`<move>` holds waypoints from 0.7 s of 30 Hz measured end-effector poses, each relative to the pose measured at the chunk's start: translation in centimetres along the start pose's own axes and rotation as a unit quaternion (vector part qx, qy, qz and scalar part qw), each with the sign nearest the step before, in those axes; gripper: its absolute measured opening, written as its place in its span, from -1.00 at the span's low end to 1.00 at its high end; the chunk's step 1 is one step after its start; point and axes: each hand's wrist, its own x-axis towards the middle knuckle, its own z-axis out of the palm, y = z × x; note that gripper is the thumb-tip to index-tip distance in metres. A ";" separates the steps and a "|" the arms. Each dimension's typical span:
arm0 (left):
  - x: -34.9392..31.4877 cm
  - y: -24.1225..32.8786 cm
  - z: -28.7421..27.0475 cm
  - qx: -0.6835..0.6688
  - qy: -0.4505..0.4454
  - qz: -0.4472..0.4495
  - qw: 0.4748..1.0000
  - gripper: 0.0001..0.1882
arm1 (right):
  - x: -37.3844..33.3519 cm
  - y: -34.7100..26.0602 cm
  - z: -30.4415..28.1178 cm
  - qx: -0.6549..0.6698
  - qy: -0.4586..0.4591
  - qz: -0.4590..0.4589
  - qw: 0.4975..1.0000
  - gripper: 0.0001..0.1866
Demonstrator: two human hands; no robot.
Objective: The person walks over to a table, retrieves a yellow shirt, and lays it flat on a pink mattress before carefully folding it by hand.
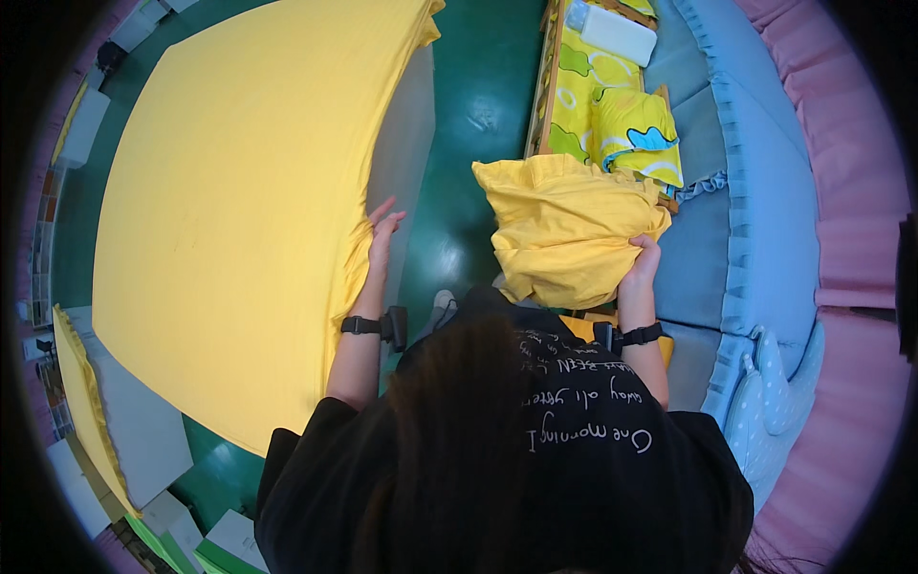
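A smooth yellow fitted sheet (239, 191) covers a large mattress on my left, its gathered edge running down the near side. My left hand (384, 234) is at that edge, fingers stretched apart, touching the side of the mattress (406, 124). In front of me on the right, my right hand (642, 263) grips the right side of a crumpled yellow pillowcase (564, 230) with a ruffled edge. Whether anything is inside the pillowcase cannot be seen. The right thumb lies on top and the other fingers are hidden beneath the cloth.
Beyond the pillowcase stands a small wooden bed (541, 105) with patterned yellow-green bedding (631, 124) and a white box-like item (620, 36). A blue padded couch (775, 191) lines the right. Green floor (469, 105) runs between. Another yellow-covered mattress (86, 402) lies at lower left.
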 end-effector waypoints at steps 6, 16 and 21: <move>6.1 1.7 2.8 0.022 0.024 -0.016 0.999 -0.56 | 5.3 -3.2 2.9 0.015 -0.049 0.018 0.999 -0.53; 17.2 3.3 6.5 0.030 0.064 -0.064 0.995 -0.57 | 16.6 -6.9 5.9 0.023 -0.028 0.060 0.998 -0.53; 21.7 5.2 9.2 0.014 0.039 -0.096 0.995 -0.53 | 19.3 -7.9 10.0 0.009 -0.016 0.090 0.996 -0.53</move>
